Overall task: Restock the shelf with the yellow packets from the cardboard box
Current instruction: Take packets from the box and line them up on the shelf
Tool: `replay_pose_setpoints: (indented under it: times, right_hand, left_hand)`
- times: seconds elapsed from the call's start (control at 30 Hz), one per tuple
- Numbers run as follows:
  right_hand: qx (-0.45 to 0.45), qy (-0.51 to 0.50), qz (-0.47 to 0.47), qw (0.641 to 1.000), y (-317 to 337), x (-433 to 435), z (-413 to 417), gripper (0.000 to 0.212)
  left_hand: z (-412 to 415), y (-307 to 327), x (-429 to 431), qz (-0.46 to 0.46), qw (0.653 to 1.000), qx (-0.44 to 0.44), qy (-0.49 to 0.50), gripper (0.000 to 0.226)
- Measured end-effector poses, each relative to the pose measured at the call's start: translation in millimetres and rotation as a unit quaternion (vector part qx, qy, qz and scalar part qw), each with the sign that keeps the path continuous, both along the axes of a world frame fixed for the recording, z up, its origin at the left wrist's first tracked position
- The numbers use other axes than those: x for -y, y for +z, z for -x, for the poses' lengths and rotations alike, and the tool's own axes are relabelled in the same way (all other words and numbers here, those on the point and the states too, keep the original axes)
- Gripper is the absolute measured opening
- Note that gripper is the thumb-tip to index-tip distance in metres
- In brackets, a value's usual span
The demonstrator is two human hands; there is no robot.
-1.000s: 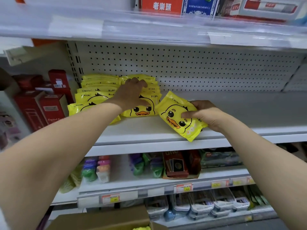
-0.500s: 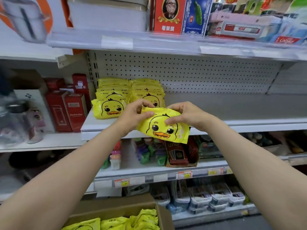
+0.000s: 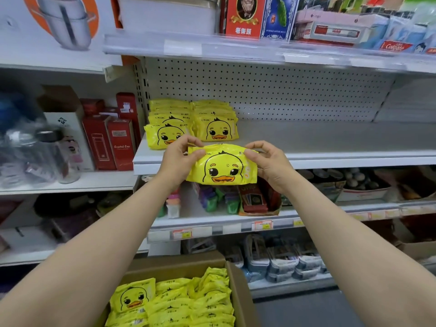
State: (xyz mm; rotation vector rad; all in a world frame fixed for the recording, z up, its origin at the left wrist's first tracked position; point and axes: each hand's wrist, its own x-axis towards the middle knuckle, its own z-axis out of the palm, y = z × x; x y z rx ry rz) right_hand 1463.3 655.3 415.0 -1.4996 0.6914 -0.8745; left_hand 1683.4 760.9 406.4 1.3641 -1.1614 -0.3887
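A yellow packet (image 3: pixel 223 167) with a duck face hangs level in front of the white shelf's (image 3: pixel 306 159) front edge. My left hand (image 3: pixel 178 159) pinches its left end and my right hand (image 3: pixel 271 161) pinches its right end. Two rows of the same yellow packets (image 3: pixel 192 126) stand on the shelf at its left end, against the pegboard. Below, a cardboard box (image 3: pixel 238 293) holds several more yellow packets (image 3: pixel 174 303), one lying face up at the left.
Red boxes (image 3: pixel 111 140) and bottles stand on the neighbouring shelf to the left. To the right of the packet rows the shelf surface is bare. Goods fill the shelf above and the lower shelves with price tags (image 3: pixel 262 225).
My left hand left the shelved packets and took the held packet's left end. The packet came away from the shelf and turned level, facing me. The view pulled back, showing the box.
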Motion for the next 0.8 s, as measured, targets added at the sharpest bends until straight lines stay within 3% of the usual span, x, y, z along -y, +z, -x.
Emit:
replay_pose_setpoints:
  times: [0.13,0.27,0.47,0.57,0.8]
  right_hand:
    - [0.014,0.006,-0.031,0.999,-4,-12,0,0.030]
    - [0.026,0.002,-0.029,0.999,-7,-17,-2,0.007]
    - [-0.011,0.020,-0.017,1.000,-1,-17,6,0.017]
    - [-0.019,0.015,-0.008,1.000,2,-13,8,0.011]
    - [0.002,0.009,-0.018,1.000,1,-11,9,0.008]
  left_hand:
    - [-1,-5,-14,0.003,1.000,-0.018,0.007,0.014]
    - [0,-7,-23,-0.011,0.999,-0.045,0.007,0.015]
    - [-3,4,-37,-0.112,0.976,-0.173,-0.067,0.009]
    - [-2,4,-39,-0.159,0.957,-0.216,-0.107,0.010]
    - [5,3,-33,-0.162,0.964,-0.145,-0.152,0.013]
